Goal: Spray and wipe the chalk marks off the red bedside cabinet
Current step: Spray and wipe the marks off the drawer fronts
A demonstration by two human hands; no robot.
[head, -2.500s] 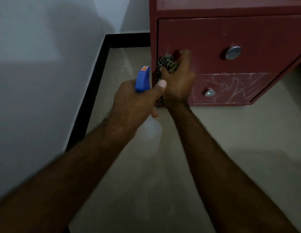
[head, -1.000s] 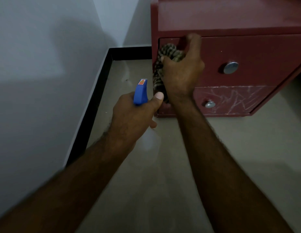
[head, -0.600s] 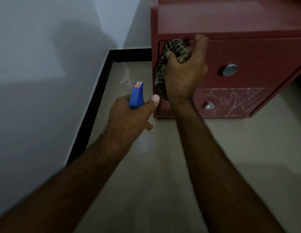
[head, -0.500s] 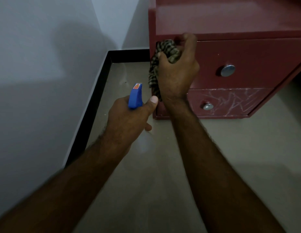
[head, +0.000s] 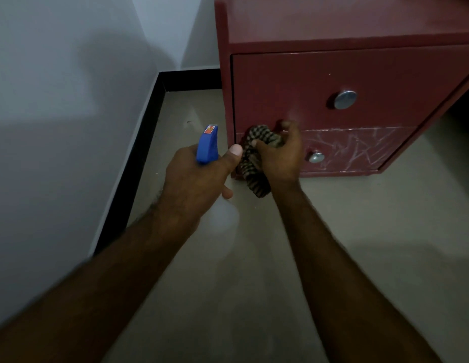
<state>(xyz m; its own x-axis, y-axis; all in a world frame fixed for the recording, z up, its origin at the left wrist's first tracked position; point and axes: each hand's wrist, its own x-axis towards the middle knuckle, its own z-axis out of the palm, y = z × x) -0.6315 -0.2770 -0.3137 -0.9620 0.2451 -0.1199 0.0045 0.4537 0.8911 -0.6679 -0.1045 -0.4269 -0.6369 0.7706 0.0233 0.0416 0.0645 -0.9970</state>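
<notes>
**Cloth (head: 254, 166) brought down to the lower drawer (head: 338, 166)**

The checked cloth has been carried from the top drawer (head: 288, 85) corner down to the lower drawer's left end. It is bunched in the gripping right hand (head: 279, 158), tail hung downward. The spray bottle (head: 207, 145) is clasped in the left hand (head: 194, 184), its nozzle aimed away, at the red cabinet (head: 346, 22).

Red cabinet (head: 293, 82), white chalk scribbles (head: 354, 150); checked brown-cream cloth (head: 254, 163); blue sprayer (head: 207, 145); black skirting (head: 139, 163).
</notes>
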